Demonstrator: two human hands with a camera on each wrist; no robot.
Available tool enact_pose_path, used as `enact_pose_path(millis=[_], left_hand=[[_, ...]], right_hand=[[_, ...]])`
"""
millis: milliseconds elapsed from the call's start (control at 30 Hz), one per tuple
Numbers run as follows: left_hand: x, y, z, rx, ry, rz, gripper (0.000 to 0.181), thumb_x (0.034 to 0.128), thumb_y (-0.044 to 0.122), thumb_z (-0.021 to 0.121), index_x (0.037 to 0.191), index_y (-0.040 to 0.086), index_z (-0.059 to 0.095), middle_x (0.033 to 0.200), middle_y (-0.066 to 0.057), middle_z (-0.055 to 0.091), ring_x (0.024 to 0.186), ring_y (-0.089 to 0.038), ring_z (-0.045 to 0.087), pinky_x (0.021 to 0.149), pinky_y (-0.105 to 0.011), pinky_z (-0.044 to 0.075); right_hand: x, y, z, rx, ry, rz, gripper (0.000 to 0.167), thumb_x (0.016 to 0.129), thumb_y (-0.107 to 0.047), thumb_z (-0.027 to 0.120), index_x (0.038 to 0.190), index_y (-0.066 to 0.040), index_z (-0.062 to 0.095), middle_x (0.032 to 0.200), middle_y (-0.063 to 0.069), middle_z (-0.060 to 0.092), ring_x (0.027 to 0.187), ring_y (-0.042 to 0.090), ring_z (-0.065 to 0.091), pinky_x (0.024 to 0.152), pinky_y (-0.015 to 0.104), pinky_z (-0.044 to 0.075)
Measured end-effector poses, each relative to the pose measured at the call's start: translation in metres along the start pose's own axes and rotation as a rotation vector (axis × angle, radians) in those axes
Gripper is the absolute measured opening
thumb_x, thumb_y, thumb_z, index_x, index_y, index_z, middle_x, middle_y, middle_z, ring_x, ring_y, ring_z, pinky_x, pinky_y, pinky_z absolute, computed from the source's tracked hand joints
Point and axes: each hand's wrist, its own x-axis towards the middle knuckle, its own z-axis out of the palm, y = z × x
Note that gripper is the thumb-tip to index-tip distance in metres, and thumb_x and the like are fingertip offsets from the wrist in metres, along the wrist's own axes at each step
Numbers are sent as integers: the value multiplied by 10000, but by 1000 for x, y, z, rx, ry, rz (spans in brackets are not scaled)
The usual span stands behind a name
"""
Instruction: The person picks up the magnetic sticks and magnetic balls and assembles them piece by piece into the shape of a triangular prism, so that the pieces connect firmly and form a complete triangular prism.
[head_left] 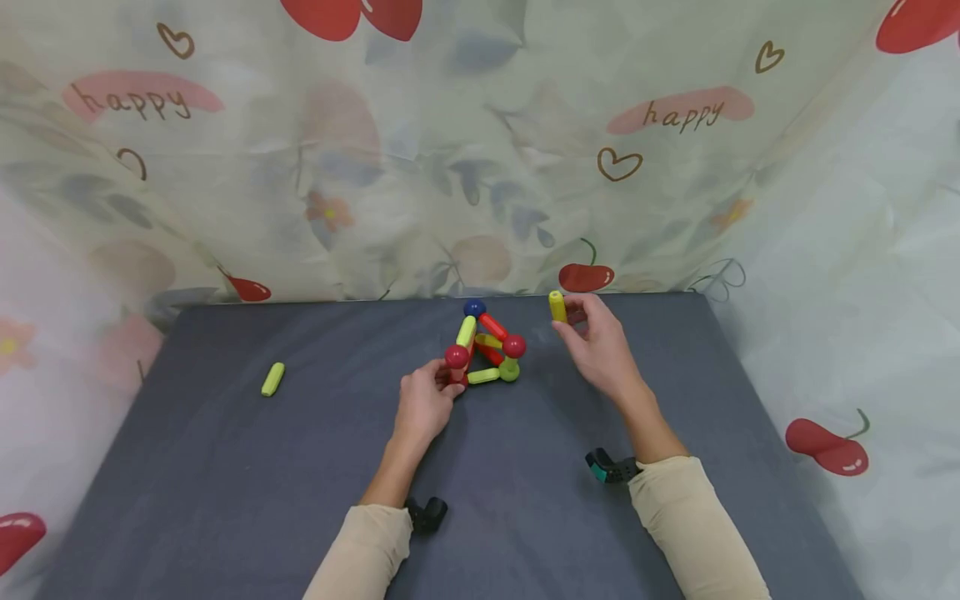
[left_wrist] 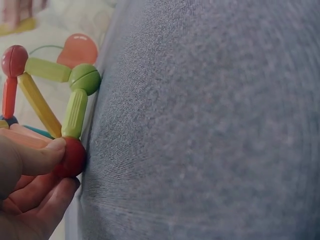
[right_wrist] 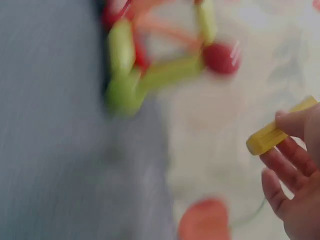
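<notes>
A frame of coloured rods and balls (head_left: 483,376) stands near the table's far edge. Its balls are red, green and dark blue; its rods are yellow-green, yellow, red and orange. My left hand (head_left: 426,402) pinches the red ball (left_wrist: 74,157) at the frame's lower near-left corner between thumb and fingers. To the right of the frame, my right hand (head_left: 597,346) holds a yellow rod (right_wrist: 270,137) between thumb and fingertips, apart from the frame. In the right wrist view the green ball (right_wrist: 124,94) and a red ball (right_wrist: 221,57) of the frame look blurred.
One loose yellow-green rod (head_left: 273,379) lies on the dark grey tabletop (head_left: 225,467) at the left. A patterned cloth (head_left: 480,150) hangs behind the table's far edge and along both sides.
</notes>
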Motion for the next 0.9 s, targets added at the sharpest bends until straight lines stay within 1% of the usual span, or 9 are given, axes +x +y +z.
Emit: enact_pose_path(millis=[100,167,233,333,433,533,667,767,900], left_hand=[[1,1,-2,20,-9,6,375,908,177,783,1263,96,693,1136,-92,761,1005,-212,738,926,-420,593],[1,3,-4,31,-13,14,365,906,181,786,1250,94,698,1127,-92,764,1000,-213,739,921,-423,593],[1,3,-4,37,-14,18,354,903,181,789,1235,94,703,1118,-92,767,996,-213,740,921,-424,593],[2,2,-4,31,-8,18,347,898,173,794,1225,93,709,1116,-94,769,1003,-212,746,930,-425,592],[3,1,-4,29,-3,28,339,894,171,798,1215,98,716,1103,-89,775,997,-207,748,922,-420,594],[4,0,-4,22,-5,46,339,896,169,797,1217,91,717,1102,-93,778,997,-205,754,905,-417,597],[3,-1,-6,3,-1,46,346,894,160,798,1221,84,714,1111,-99,776,1000,-209,761,896,-416,603],[3,-1,-7,-5,-1,42,352,894,164,798,1224,82,711,1118,-100,773,1004,-209,761,898,-413,605],[3,-2,-7,-12,-15,45,363,893,167,799,1234,85,706,1126,-100,772,1007,-202,762,903,-404,604]], right_hand=[[5,-27,11,71,34,-99,403,954,-123,722,1323,-67,569,1155,105,624,1020,228,639,811,319,541],[8,-39,21,75,40,-160,391,951,-134,728,1310,-71,589,1134,97,622,1011,228,640,808,365,558],[10,-46,32,63,31,-222,353,951,-152,731,1275,-71,617,1099,94,626,1000,255,639,812,415,555],[13,-48,49,-11,8,-308,311,947,-211,739,1218,-82,656,1054,68,648,963,260,608,799,394,531],[13,-45,61,-117,-10,-366,304,907,-263,779,1145,-92,698,1080,73,657,985,271,569,849,395,499],[9,-40,68,-243,-28,-371,289,886,-325,795,1088,-127,733,1208,101,629,1088,302,533,947,441,474],[3,-37,75,-382,-79,-333,272,893,-396,779,1066,-187,759,1411,133,542,1237,359,473,1052,508,437],[0,-35,79,-443,-105,-315,255,887,-395,788,1054,-204,770,1520,141,467,1295,377,440,1087,536,412],[-4,-34,85,-476,-101,-303,221,854,-350,833,1024,-219,778,1571,141,419,1316,384,426,1095,564,399]])
